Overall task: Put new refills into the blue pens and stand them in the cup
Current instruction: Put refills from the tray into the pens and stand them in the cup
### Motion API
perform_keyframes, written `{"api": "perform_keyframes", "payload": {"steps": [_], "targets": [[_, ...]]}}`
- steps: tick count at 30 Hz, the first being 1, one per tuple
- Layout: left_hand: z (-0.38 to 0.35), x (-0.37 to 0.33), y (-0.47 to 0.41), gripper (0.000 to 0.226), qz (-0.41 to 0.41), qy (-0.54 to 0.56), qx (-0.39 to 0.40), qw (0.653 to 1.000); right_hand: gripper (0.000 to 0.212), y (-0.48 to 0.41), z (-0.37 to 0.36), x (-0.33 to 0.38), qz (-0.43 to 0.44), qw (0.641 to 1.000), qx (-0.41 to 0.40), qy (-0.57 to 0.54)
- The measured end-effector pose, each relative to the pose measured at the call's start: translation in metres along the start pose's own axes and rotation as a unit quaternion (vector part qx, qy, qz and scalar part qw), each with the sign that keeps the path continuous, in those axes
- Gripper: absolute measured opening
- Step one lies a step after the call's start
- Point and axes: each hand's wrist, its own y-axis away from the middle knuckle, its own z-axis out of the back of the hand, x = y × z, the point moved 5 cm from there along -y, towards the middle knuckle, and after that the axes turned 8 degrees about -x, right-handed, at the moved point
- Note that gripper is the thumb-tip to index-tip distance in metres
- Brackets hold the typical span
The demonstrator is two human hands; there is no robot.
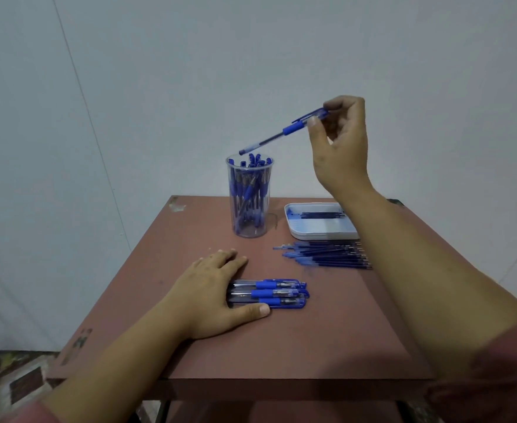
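Right hand [341, 141] pinches a pen [281, 134] by its cap end, tip hanging just over the full cup [249, 209]; left hand [217, 291] rests flat on three pens [281, 293] on the desk [312, 331].

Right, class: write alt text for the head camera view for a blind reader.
A right hand pinches a blue pen slanted down over a clear cup of pens. The left hand rests on a few capped pens; loose refills lie beside a white tray.

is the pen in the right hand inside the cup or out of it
Out. The pen hangs slanted, pinched at its upper end by the right hand, tip just above the rim of the cup.
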Motion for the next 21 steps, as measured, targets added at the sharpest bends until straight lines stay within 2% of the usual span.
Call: {"api": "perform_keyframes", "payload": {"steps": [6,13,21], "targets": [[0.002,-0.001,-0.001,0.109,0.001,-0.001,0.003,1.0,0.019,-0.007,-0.031,-0.018,0.021,0.995,0.078,0.066],[0.0,0.002,-0.002,0.109,-0.005,-0.001,-0.004,1.0,0.016,0.008,-0.071,-0.029,-0.007,0.972,0.207,0.113],[-0.001,0.005,-0.004,0.112,-0.014,0.004,-0.019,1.0,0.042,0.033,-0.073,-0.044,0.027,0.918,0.288,0.272]]}}
